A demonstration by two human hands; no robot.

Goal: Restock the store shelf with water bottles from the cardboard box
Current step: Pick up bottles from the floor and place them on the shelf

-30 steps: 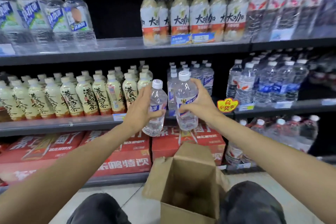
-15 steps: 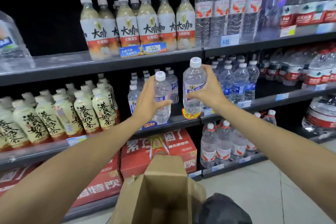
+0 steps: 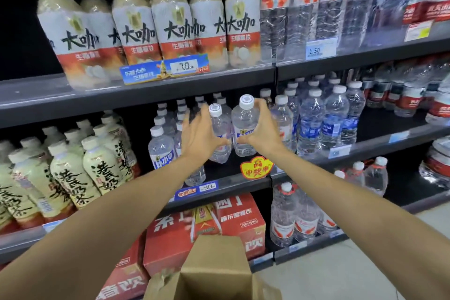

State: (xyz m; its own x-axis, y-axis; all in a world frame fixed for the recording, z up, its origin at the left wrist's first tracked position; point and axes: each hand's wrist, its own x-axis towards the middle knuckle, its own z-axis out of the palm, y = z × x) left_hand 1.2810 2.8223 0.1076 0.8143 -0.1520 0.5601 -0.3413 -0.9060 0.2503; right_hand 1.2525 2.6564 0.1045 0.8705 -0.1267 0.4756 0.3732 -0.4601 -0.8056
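Clear plastic, twice over: gripping the left water bottle (image 3: 220,137) in the left hand (image 3: 201,139), fingers (image 3: 192,117) wrapped round its far side and thumb across the label; gripping the right water bottle (image 3: 244,129) in the right hand (image 3: 261,135), fingers (image 3: 264,107) curled behind the neck and shoulder, thumb closing on the front. Holding both upright, caps up, long axes vertical, bodies nearly touching each other. Hovering them over the front edge of the middle shelf (image 3: 226,186), above a bare stretch of it, bases apparently not yet resting on the surface, though contact cannot be told for sure.

Facing rows of matching shelved water bottles (image 3: 160,146), standing to the left and further back toward the shelf's rear. Lying straight ahead and slightly down from both hands: the open slot between that row and the blue-labelled bottles (image 3: 311,124) toward the right end. Sitting nearer that slot, the right hand's bottle, a little higher and further in; trailing just beside it, the left hand's bottle, closer to the front edge.

Judging the coming move: lowering and pushing both straight back, keeping axes vertical so the bases land flat. Waiting below, near the floor, the cardboard box (image 3: 214,273), flaps open, contents hidden.
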